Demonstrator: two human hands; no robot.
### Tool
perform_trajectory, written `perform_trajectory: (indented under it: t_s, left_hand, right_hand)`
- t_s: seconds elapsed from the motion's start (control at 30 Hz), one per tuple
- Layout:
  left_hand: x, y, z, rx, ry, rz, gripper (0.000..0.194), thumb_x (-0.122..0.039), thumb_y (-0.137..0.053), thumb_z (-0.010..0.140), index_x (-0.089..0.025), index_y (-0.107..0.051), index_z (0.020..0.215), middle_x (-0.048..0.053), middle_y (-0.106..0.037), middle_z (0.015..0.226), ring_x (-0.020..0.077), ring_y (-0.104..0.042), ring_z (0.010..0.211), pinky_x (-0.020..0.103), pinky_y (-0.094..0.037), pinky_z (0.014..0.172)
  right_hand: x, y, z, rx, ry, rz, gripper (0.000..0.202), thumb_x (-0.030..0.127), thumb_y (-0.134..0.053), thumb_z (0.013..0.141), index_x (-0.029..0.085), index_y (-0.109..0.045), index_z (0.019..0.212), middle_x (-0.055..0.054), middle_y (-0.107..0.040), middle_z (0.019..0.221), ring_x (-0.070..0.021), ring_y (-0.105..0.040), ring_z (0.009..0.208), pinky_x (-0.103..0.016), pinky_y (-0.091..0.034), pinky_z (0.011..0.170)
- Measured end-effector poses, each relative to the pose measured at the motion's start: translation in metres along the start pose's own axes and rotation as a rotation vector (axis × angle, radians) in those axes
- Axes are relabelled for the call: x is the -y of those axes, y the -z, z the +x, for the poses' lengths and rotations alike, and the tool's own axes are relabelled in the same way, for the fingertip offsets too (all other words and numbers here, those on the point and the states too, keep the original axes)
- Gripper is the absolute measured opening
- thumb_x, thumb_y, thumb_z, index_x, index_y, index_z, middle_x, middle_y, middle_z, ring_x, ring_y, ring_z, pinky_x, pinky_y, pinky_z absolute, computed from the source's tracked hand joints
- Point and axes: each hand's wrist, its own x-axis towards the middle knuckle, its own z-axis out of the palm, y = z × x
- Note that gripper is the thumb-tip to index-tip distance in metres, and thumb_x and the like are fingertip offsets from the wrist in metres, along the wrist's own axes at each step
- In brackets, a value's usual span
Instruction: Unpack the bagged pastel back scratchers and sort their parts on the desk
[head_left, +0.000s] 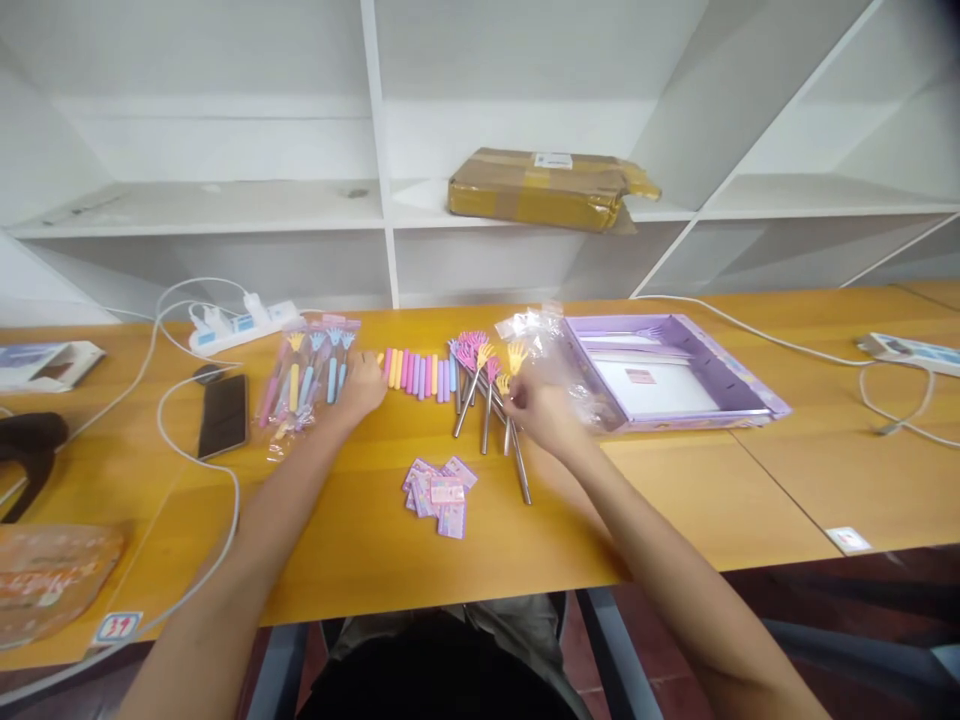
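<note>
1. Your left hand (pixel 364 387) is at the left end of the row of coloured sleeves (pixel 417 375). Its fingers are bent, with a bit of yellow at the tips; whether they grip a sleeve or only touch it, I cannot tell.
2. The sleeves lie side by side, nearly parallel, probably so that each one can be taken singly.
3. Your right hand (pixel 546 408) is over the right side of the hand-headed sticks (pixel 466 405). Its thumb and fingers are drawn close together beside a yellow head; the hand itself hides if a stick is pinched there.
4. These sticks lie in a loose pile right of the sleeves, heads mostly away from you and metal rods toward you. This seems to keep the rods within reach.
5. The printed cards (pixel 447 490) are heaped nearer to you, apart from both groups, perhaps to stay unmixed.
6. At your left, the bagged sticks (pixel 295 385) lie in clear plastic, beside the phone (pixel 223 415). It looks like a separate place for wrapped pieces.
7. The purple tray (pixel 705 420) stands at the right, with crumpled clear plastic (pixel 544 335) at its left side.
</note>
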Motion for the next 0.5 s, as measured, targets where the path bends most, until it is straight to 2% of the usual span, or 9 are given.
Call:
perform_trajectory:
  t_s: [0.03,0.1,0.2,0.37,0.43,0.5]
  left_hand:
    - [-0.003,-0.001,-0.001,-0.002,-0.011,0.015,0.032,-0.009,-0.051,0.091,-0.009,-0.06,0.122,0.021,-0.063,0.118,0.0366,-0.059,0.122,0.051,-0.048,0.108]
    - [-0.005,0.002,-0.005,-0.008,-0.027,0.05,0.029,-0.012,-0.051,0.093,-0.009,-0.062,0.12,0.021,-0.063,0.118,0.0366,-0.059,0.12,0.05,-0.047,0.108]
    - [0.002,0.017,-0.013,-0.033,-0.035,0.101,0.029,-0.014,-0.047,0.097,-0.009,-0.063,0.12,0.023,-0.061,0.124,0.0381,-0.055,0.124,0.052,-0.043,0.11]
    - [0.033,0.049,-0.02,-0.085,0.086,0.286,0.036,-0.027,-0.049,0.099,-0.005,-0.062,0.124,0.029,-0.061,0.13,0.045,-0.051,0.13,0.056,-0.038,0.112]
    - [0.042,0.053,-0.021,-0.03,0.134,0.328,0.045,-0.034,-0.055,0.097,-0.002,-0.06,0.128,0.032,-0.06,0.134,0.0478,-0.05,0.133,0.057,-0.038,0.112]
    - [0.046,0.053,-0.021,0.045,0.157,0.319,0.05,-0.034,-0.058,0.095,0.0,-0.057,0.132,0.035,-0.059,0.139,0.05,-0.047,0.137,0.06,-0.037,0.112]
  right_hand:
    - [0.005,-0.009,0.007,0.03,0.017,-0.123,0.003,0.019,-0.059,0.097,0.017,-0.06,0.096,-0.009,-0.075,0.086,-0.0197,-0.07,0.075,-0.027,-0.045,0.068]
    - [0.01,-0.022,0.015,0.07,0.044,-0.268,0.013,0.016,-0.054,0.099,0.014,-0.061,0.11,-0.015,-0.077,0.099,-0.0232,-0.073,0.082,-0.028,-0.045,0.07]
    - [0.012,-0.03,0.017,0.083,0.086,-0.3,0.022,0.017,-0.05,0.102,0.012,-0.06,0.121,-0.02,-0.075,0.111,-0.0265,-0.075,0.09,-0.03,-0.044,0.073]
    - [0.007,-0.016,0.008,0.092,0.125,-0.342,0.02,0.027,-0.047,0.107,0.015,-0.062,0.112,-0.016,-0.074,0.104,-0.0253,-0.072,0.085,-0.03,-0.039,0.068]
    - [0.005,-0.009,0.002,0.084,0.13,-0.324,0.019,0.028,-0.047,0.107,0.017,-0.062,0.107,-0.013,-0.074,0.1,-0.023,-0.069,0.079,-0.03,-0.036,0.066]
    - [0.005,-0.003,-0.006,0.066,0.136,-0.276,0.018,0.028,-0.047,0.105,0.018,-0.062,0.102,-0.011,-0.073,0.097,-0.0213,-0.067,0.076,-0.03,-0.033,0.064]
